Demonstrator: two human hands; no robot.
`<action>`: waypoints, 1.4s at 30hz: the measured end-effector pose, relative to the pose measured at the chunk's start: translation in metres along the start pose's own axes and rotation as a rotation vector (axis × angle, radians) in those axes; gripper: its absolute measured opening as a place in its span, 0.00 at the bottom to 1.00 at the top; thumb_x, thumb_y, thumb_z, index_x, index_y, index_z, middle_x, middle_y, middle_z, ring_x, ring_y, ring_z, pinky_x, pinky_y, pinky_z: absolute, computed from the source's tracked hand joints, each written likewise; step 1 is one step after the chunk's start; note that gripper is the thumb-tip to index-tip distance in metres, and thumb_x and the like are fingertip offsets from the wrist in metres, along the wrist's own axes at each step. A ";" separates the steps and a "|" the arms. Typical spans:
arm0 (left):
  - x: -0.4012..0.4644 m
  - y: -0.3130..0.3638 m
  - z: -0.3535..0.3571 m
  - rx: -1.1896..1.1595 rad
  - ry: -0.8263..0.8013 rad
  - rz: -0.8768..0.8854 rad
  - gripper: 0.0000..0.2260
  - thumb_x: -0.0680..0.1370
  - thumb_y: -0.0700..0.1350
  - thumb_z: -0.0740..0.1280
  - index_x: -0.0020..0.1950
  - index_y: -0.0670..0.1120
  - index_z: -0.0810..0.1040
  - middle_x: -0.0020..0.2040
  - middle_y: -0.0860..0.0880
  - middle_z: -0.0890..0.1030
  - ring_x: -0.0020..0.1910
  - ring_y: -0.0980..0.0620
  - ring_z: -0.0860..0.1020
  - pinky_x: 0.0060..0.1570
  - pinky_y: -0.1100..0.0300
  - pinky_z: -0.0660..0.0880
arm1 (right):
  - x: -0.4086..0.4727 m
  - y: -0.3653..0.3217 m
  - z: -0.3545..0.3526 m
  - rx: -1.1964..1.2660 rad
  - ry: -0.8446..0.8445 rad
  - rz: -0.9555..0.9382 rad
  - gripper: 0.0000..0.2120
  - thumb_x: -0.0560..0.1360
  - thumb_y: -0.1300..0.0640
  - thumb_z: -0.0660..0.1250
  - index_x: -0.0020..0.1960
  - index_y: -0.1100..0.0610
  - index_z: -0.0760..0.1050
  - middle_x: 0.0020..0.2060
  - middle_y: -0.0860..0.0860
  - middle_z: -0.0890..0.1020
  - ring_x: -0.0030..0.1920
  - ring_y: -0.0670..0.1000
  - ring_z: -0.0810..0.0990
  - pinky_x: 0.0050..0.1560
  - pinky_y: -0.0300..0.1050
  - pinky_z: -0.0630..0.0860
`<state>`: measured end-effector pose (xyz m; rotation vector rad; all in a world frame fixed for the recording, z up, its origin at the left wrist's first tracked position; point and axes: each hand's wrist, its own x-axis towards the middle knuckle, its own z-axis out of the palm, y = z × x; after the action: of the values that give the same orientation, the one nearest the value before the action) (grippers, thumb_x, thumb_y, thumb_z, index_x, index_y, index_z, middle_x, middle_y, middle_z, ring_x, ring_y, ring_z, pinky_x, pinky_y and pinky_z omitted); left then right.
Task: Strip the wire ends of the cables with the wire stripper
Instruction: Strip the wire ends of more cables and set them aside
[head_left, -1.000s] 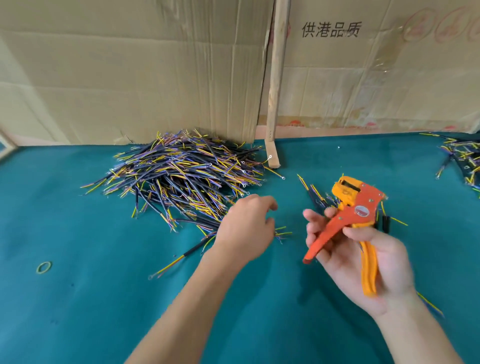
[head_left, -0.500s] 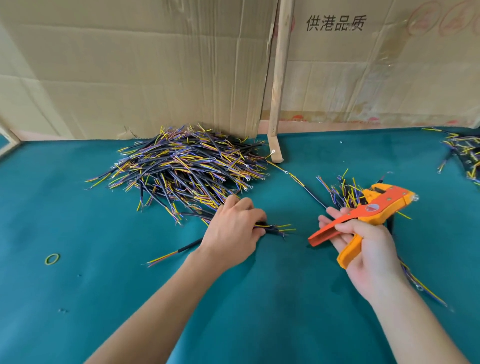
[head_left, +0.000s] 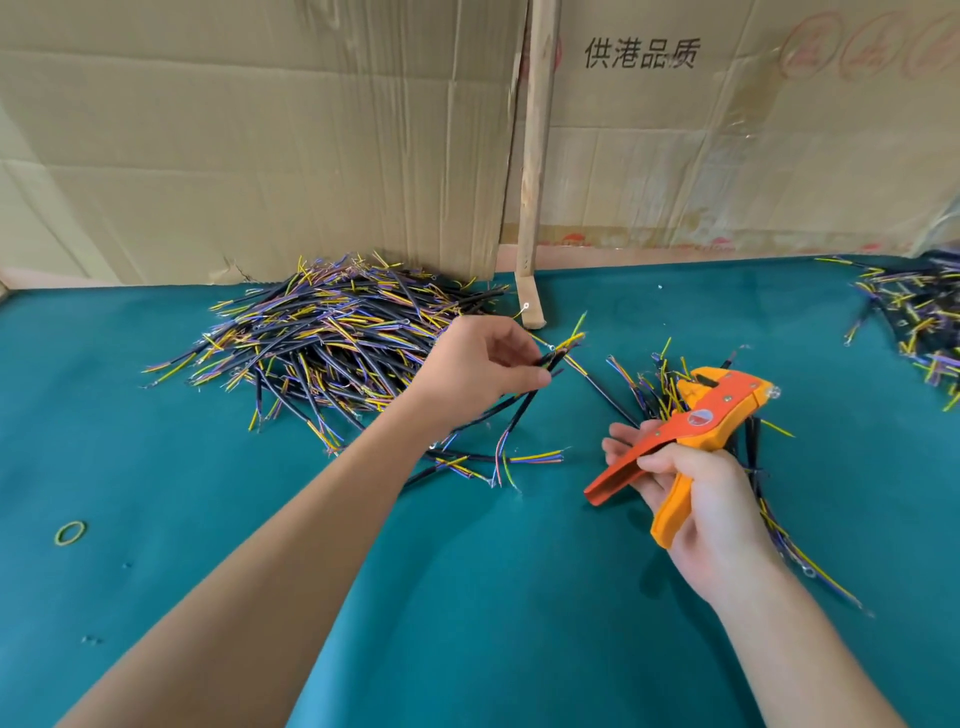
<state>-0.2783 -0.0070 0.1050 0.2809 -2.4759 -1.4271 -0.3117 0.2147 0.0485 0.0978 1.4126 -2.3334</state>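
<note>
The left hand (head_left: 475, 364) pinches a few black cables (head_left: 524, 400) between thumb and fingers, lifting them just off the green table (head_left: 467, 597) beside the big pile of cables (head_left: 332, 343). The right hand (head_left: 696, 499), well apart from the left, grips the handles of the orange wire stripper (head_left: 696, 421) (its head points away from the person), above a smaller bunch of cables (head_left: 649, 384).

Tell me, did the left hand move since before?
Yes. The left hand lifted off the teal table, gripping cables, rising toward the wooden stick.
</note>
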 end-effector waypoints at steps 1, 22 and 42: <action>0.004 0.002 -0.001 0.007 0.010 0.005 0.10 0.70 0.36 0.80 0.40 0.47 0.81 0.32 0.56 0.80 0.29 0.62 0.75 0.36 0.69 0.73 | 0.000 0.000 0.000 -0.011 -0.010 -0.001 0.13 0.75 0.76 0.56 0.52 0.64 0.75 0.54 0.67 0.84 0.52 0.62 0.86 0.55 0.52 0.80; -0.061 -0.013 0.059 0.045 0.365 -0.053 0.06 0.76 0.40 0.73 0.49 0.49 0.87 0.38 0.56 0.84 0.36 0.59 0.80 0.45 0.61 0.77 | -0.008 -0.002 0.004 0.088 -0.302 0.189 0.26 0.61 0.71 0.56 0.58 0.65 0.75 0.56 0.70 0.82 0.51 0.67 0.84 0.52 0.60 0.83; -0.082 -0.033 0.080 0.095 0.398 0.093 0.07 0.78 0.47 0.68 0.52 0.52 0.86 0.38 0.54 0.80 0.40 0.55 0.76 0.43 0.61 0.72 | -0.002 0.001 0.002 0.108 -0.307 0.107 0.29 0.59 0.72 0.56 0.60 0.67 0.73 0.57 0.68 0.83 0.59 0.66 0.83 0.54 0.54 0.83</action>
<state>-0.2256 0.0661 0.0275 0.4183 -2.2011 -1.0941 -0.3089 0.2128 0.0490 -0.1447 1.1063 -2.2221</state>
